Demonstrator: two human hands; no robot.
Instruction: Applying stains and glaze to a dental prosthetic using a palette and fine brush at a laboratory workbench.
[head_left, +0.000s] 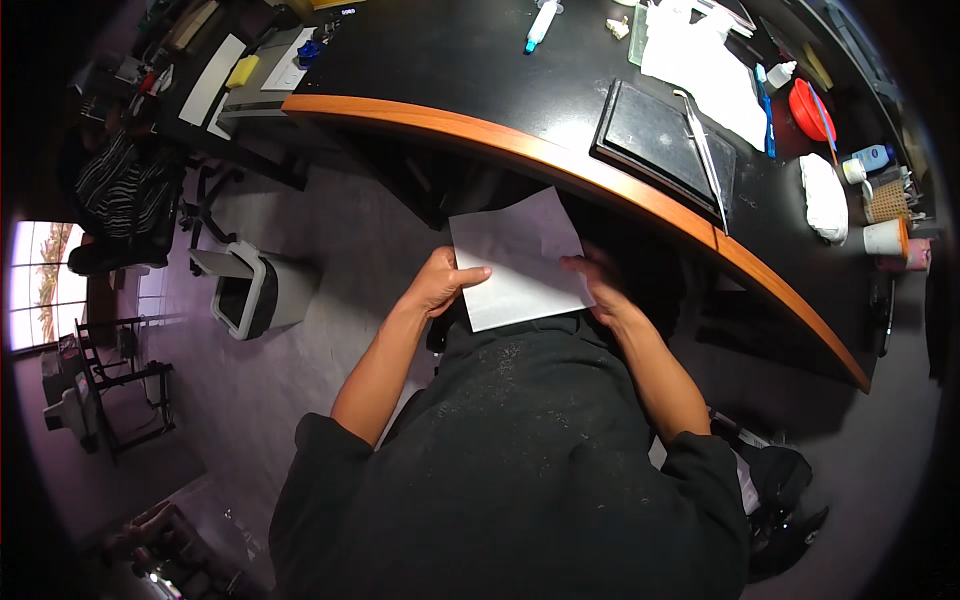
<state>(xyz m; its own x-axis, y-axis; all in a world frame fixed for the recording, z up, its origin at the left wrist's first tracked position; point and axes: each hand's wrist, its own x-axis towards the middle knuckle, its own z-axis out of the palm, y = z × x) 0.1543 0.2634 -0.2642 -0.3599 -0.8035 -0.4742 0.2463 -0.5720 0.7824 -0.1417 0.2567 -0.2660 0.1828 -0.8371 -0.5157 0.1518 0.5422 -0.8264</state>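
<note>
A white sheet of paper (525,262) is held between my two hands, just above my lap and in front of the desk edge. My left hand (440,283) grips its left side, thumb lying on top and fingers underneath. On the opposite side, my right hand (598,285) pinches the paper's right edge, its thumb over the face. The fingers beneath the sheet are hidden. Faint creases run across the paper.
The black desk (430,50) with an orange wooden edge curves ahead. On it lie a black tray (665,140), a metal tool (703,155), a syringe (542,25), white cloth (700,70) and a red bowl (811,110). A lidded bin (265,290) stands at left.
</note>
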